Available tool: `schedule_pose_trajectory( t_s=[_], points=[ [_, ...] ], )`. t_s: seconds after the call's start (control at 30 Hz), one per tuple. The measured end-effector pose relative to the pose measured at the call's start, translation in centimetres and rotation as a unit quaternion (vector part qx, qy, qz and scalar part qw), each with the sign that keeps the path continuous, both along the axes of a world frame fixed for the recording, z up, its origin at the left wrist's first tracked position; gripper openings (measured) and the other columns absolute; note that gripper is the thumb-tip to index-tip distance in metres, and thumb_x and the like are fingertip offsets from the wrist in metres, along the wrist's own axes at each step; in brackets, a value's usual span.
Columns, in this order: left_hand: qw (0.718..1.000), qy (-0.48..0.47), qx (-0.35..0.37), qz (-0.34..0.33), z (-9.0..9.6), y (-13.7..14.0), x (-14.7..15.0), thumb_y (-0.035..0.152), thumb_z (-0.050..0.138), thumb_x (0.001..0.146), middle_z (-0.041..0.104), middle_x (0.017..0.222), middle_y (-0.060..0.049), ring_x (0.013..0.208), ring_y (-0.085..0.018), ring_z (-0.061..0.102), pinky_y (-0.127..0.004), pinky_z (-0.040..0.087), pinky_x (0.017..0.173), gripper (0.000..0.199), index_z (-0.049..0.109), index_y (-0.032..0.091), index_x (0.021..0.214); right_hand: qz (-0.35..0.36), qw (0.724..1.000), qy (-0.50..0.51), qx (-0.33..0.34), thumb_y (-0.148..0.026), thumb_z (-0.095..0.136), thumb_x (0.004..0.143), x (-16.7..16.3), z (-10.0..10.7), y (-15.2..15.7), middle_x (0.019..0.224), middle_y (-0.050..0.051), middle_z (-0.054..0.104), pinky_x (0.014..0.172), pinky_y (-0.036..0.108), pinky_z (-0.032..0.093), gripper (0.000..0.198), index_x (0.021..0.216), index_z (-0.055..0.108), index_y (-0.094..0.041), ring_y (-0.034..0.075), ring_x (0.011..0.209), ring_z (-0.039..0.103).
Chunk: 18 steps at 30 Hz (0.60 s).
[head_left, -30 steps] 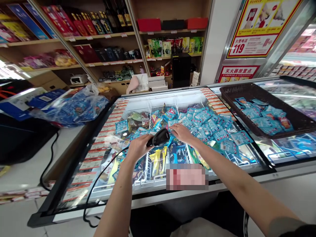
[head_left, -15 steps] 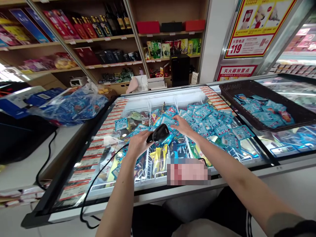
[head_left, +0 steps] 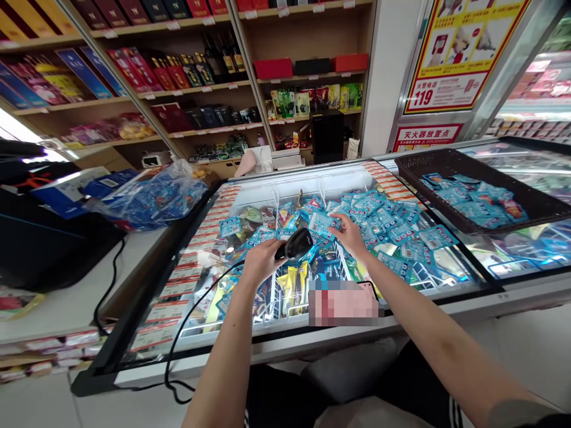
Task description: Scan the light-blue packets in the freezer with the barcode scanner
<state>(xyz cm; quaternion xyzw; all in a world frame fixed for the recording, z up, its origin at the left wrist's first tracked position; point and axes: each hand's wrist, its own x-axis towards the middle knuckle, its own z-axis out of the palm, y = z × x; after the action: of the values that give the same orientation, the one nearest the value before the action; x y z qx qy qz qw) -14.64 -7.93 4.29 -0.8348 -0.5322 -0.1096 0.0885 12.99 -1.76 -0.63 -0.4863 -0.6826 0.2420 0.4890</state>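
Note:
My left hand [head_left: 260, 261] is wrapped around the grip of a black barcode scanner [head_left: 298, 242], whose head points right and whose cable runs down to the left. Just beyond the scanner, my right hand [head_left: 350, 236] pinches the right edge of a blue snack packet [head_left: 320, 223]. A white printed panel on this packet faces up. Many similar blue packets [head_left: 392, 223] lie in a loose pile to the right, on the glass top of a chest freezer [head_left: 285, 349]. More blue packets partly lie under and around my hands.
A dark plastic basket [head_left: 530, 184] with blue packets stands at the right. A clear bag of blue packets [head_left: 156, 199] sits on the left counter. A blurred-out pink item [head_left: 345, 304] rests at the freezer's front edge. Stocked shelves [head_left: 196, 83] stand behind.
The view has tilted up and shifted slightly left. My right hand has moved a little, and the packet in its fingers now shows more fully. The scanner stays in my left hand.

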Motion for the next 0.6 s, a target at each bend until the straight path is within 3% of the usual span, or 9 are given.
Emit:
schedule_pose_trajectory(
  t_s=[0.2, 0.6],
  points=[
    [1.000, -0.003, -0.001, -0.013, -0.2, 0.1, 0.3, 0.035, 0.050, 0.082, 0.066, 0.099, -0.006, 0.090, -0.021, 0.062, -0.028, 0.042, 0.065, 0.035, 0.056, 0.025, 0.114, 0.031, 0.999, -0.026, -0.007, -0.044, 0.044, 0.086, 0.3, -0.6, -0.1, 0.060, -0.006, 0.040, 0.051, 0.022, 0.033, 0.040, 0.121, 0.054, -0.026, 0.011, 0.047, 0.036],
    [1.000, 0.006, -0.004, -0.002, -0.3, 0.3, 1.3, 0.035, 0.051, 0.081, 0.067, 0.099, -0.005, 0.086, -0.021, 0.063, -0.027, 0.042, 0.062, 0.030, 0.059, 0.024, 0.108, 0.021, 0.999, -0.036, 0.001, -0.044, 0.045, 0.086, 0.3, -1.1, 0.3, 0.062, -0.005, 0.044, 0.051, 0.023, 0.032, 0.041, 0.121, 0.054, -0.026, 0.011, 0.047, 0.038]
  ],
)
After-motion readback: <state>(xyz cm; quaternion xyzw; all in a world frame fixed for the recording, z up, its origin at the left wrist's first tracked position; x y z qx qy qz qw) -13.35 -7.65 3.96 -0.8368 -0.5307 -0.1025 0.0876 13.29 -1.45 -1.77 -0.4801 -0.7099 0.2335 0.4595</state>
